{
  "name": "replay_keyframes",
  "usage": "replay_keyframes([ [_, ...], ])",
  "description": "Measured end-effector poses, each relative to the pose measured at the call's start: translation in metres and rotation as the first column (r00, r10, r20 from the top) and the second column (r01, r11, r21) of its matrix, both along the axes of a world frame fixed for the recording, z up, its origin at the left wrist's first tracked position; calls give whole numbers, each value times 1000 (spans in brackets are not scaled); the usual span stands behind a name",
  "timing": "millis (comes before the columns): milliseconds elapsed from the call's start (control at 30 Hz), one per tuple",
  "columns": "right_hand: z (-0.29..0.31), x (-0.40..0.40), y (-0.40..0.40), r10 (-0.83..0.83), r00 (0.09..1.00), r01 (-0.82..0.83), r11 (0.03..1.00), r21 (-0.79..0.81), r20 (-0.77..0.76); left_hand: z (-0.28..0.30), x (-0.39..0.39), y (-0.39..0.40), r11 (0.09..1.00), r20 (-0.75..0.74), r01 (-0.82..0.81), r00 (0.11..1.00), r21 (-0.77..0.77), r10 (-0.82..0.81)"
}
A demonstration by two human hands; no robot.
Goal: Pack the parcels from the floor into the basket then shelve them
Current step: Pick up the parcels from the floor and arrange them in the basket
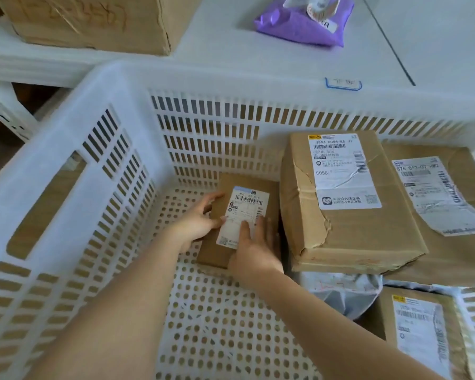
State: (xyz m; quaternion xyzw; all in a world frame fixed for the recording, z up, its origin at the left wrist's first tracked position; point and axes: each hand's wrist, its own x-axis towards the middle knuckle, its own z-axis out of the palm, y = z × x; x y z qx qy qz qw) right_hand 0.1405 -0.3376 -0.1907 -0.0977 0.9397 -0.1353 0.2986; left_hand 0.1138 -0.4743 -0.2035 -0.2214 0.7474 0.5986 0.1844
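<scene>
Head view: all of the lines below come from this one downward look at the hands.
Basket: a white slotted plastic basket [74, 149] fills most of the frame, its far rim pressed up against the edge of a white shelf [231, 53]; its perforated floor lies bare in the near-left half, which is the open room inside.
Shelf load: a large brown carton [93, 20] stands at the far left of the shelf and a purple mailer bag [299, 26] lies near its middle, well apart from the carton.
Wide parcel: a flat brown parcel [450, 256] lies along the basket's right side, cut off by the frame edge.
Labelled box: a dented brown box [348, 234] rests on top of that parcel, its left edge just beside the small parcel.
Near-right corner: a grey poly bag [346, 294] lies under the stacked boxes, with another labelled box [414, 333] against the near-right wall.
Small parcel: a slim brown parcel [244, 218] with a white label lies on the basket floor near the far wall, between the bare floor on its left and the dented box on its right.
Left hand: the left hand [195, 223] has a grip on the parcel's left edge, fingers curled round it.
Right hand: the right hand [255, 250] lies on the near end of the parcel, fingers straight across the label, pressing, not clasping.
</scene>
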Motion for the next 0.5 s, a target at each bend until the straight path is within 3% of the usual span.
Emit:
replay_keyframes([
  [100, -2, 7, 5, 114, 989, -114, 993, 12, -93, 1, -4, 6, 999, -34, 38, 999, -17, -38],
  [233, 3, 14, 7, 143, 983, -142, 990, 13, -114, 4, -8, 12, 992, -30, 90, 995, -83, -93],
  [500, 35, 32, 19, 320, 947, -321, 945, 53, 30, 46, -6, -1, 915, 105, 204, 978, -349, -178],
])
